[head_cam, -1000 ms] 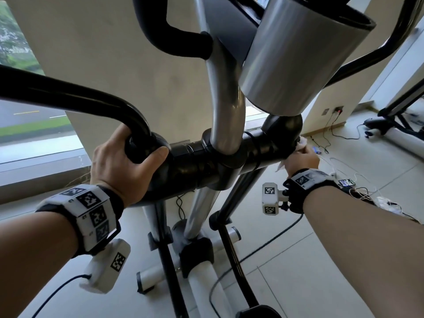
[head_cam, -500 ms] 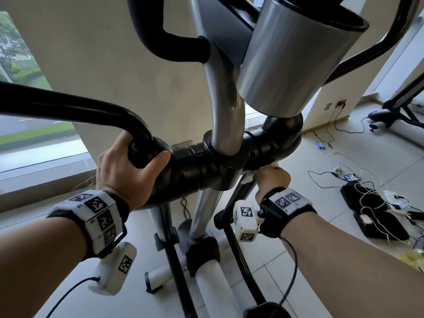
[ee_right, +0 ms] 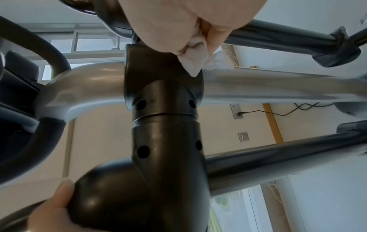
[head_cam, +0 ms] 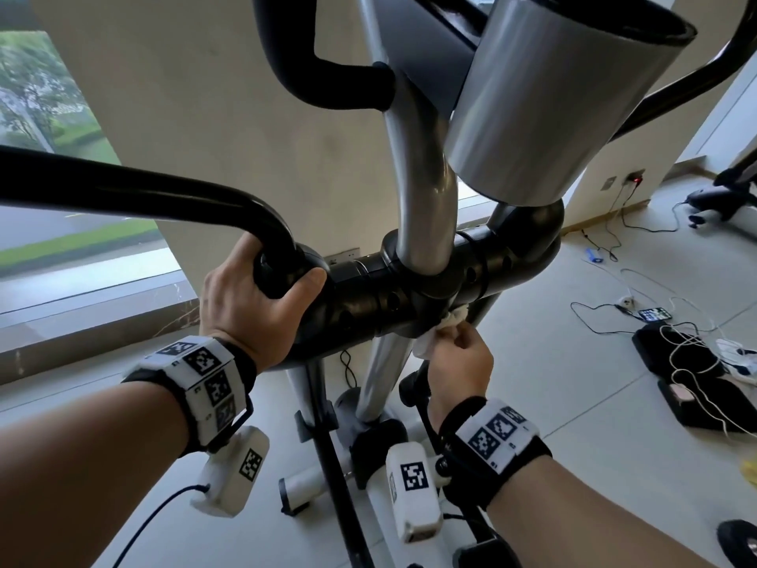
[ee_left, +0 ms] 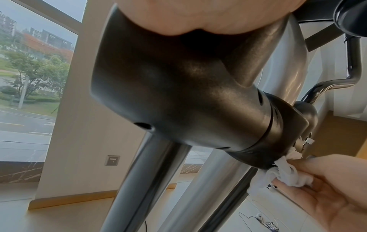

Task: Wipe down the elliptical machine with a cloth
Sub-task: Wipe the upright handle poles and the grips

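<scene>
White cloth (ee_left: 286,174) pinched, right hand (ee_left: 333,193) | head view hides the pinch

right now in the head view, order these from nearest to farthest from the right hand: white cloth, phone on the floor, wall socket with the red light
1. white cloth: held in the right hand, against the underside of the black joint.
2. phone: on the floor to the right, among the cables.
3. wall socket: far right, low on the wall.

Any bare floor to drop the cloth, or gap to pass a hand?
Bare tiles lie between the elliptical base and the phone with its cables. Right of that, it is crowded. Around the black crossbar, the left hand and right hand with cloth crowd it.
</scene>
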Tool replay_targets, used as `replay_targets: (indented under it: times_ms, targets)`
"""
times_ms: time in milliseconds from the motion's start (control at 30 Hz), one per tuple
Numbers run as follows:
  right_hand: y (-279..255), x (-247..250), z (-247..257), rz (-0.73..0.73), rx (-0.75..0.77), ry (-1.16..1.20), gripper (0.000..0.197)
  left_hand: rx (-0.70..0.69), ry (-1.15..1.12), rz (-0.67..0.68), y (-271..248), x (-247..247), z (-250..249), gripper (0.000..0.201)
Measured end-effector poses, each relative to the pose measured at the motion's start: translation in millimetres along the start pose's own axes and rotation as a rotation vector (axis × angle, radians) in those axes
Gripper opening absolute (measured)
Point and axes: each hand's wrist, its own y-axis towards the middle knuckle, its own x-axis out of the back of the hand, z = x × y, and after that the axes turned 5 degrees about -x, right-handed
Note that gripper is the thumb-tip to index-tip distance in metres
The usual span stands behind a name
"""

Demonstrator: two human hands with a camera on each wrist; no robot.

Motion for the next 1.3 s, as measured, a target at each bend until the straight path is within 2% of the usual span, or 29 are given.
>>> replay_targets:
  times_ms: [100, 200, 300, 400, 700, 800, 867, 933, 1000, 1067, 1133, 1200, 1300]
  targets:
    - [-3, 1, -6, 0.045, -0.017, 0.025, 0.016, 0.012, 0.001, 0.002, -1, 2, -1, 0.042]
    - [-7, 7, -6, 0.073, -0.010, 0.014, 0.023, 0.022, 0.005, 0.012, -1, 3, -4, 0.041]
    - [-14, 12, -6, 0.104, 0.045, 0.001, 0.028, 0.028, 0.008, 0.028, -1, 4, -5, 0.040]
    - [-27, 17, 3, 0.101, 0.083, 0.025, 0.024, 0.025, 0.012, 0.047, 0, 4, -6, 0.039]
    - [-70, 16, 52, -0.029, 0.189, -0.040, 0.016, 0.045, 0.042, 0.194, 1, 6, -1, 0.028]
    - [-96, 9, 72, -0.084, 0.251, -0.104, 0.019, 0.047, -0.018, 0.318, 8, 19, -7, 0.027]
    - [-118, 0, 87, -0.104, 0.281, -0.143, 0.018, 0.062, -0.166, 0.480, 15, 33, -5, 0.029]
    - [-138, -8, 104, -0.123, 0.310, -0.167, 0.017, 0.105, -0.317, 0.668, 21, 54, -2, 0.043]
    - [-156, -19, 123, -0.113, 0.356, -0.194, 0.017, 0.165, -0.402, 0.794, 28, 86, 5, 0.059]
    - [-174, -30, 140, -0.106, 0.390, -0.206, 0.019, 0.213, -0.561, 0.797, 36, 119, 13, 0.065]
    - [-192, -41, 155, -0.100, 0.423, -0.211, 0.021, 0.224, -0.695, 0.732, 51, 151, 17, 0.069]
    - [-205, -52, 170, -0.102, 0.441, -0.213, 0.023, 0.163, -0.741, 0.704, 70, 181, 13, 0.063]
    - [-216, -67, 190, -0.065, 0.475, -0.267, 0.025, 0.023, -0.810, 0.754, 90, 213, -1, 0.061]
